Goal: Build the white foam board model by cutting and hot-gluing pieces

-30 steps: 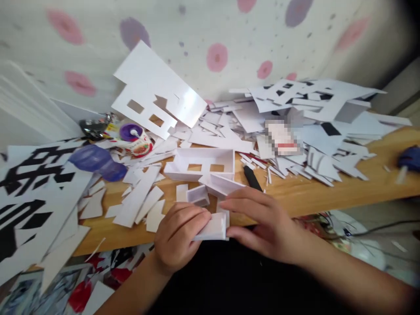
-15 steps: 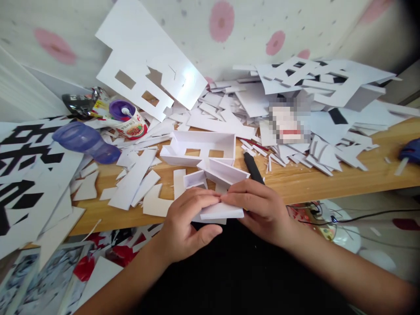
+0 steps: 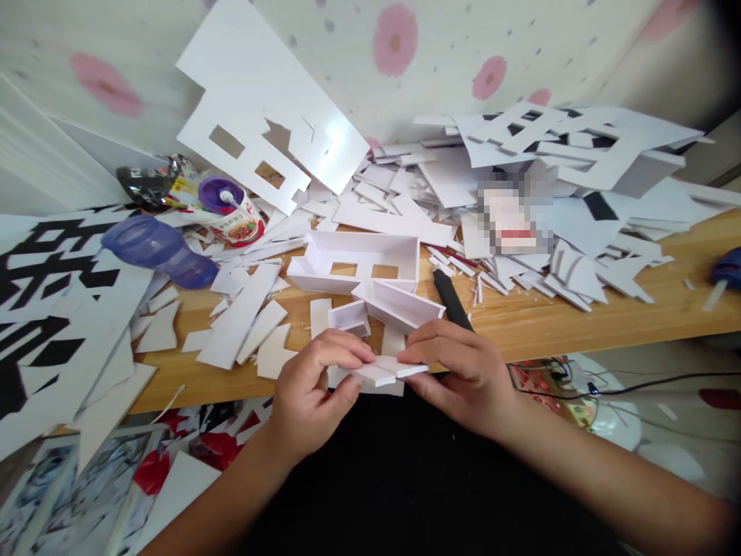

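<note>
Two short white foam board pieces meet edge to edge between my hands, close to the table's front edge. My left hand (image 3: 316, 394) is closed on the left piece (image 3: 376, 375), thumb below and fingers above. The right piece (image 3: 412, 369) is pinched between the fingers and thumb of my right hand (image 3: 463, 371). Just beyond stand a small open white box (image 3: 349, 315) and a longer white foam board tray (image 3: 405, 305). Behind these is a larger white open box (image 3: 362, 251) with two rectangular cutouts. A black-handled tool (image 3: 451, 300) lies near my right hand, its far part hidden.
White offcuts (image 3: 399, 208) are heaped along the back of the wooden table (image 3: 521, 332). A large cut board (image 3: 248, 100) leans on the wall. To the left are a blue-purple bottle (image 3: 162, 251) and a paper tub (image 3: 237, 220); cables (image 3: 631, 380) run below right.
The single white strip in my hands now shows as two pieces with a split between them. My left hand has shifted slightly left, and its thumb has closed onto its piece.
</note>
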Motion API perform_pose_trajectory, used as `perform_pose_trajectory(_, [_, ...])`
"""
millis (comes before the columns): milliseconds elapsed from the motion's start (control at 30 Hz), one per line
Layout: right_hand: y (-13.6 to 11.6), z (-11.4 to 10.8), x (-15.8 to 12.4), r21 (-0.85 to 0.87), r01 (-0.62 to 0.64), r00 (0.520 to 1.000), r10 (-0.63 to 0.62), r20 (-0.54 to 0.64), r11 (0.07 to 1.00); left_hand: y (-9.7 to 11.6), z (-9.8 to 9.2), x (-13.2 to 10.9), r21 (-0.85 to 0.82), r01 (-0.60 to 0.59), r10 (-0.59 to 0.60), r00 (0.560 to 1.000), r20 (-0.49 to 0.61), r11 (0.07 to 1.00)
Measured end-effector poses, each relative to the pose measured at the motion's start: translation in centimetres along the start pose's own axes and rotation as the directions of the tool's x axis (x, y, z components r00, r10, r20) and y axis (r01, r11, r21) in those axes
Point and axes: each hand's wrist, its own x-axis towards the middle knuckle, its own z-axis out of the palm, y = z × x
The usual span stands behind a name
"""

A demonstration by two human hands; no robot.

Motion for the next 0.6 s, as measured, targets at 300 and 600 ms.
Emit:
perform_pose_trajectory(300, [-0.1,0.8,-0.6,0.038,-0.12,0.991,0.117,0.066,0.992,-0.1,-1.8,-1.3,0.391,0.31,-0.303,0.95,-0.081,0.867])
perform_pose_trajectory(600, [2.0,-3.2,-3.0,-0.243,-0.124,0.973,0.071,-0.218,0.962,0.2,-2.0,-1.0,0.506,0.555,-0.441,0.832,-0.337,0.661])
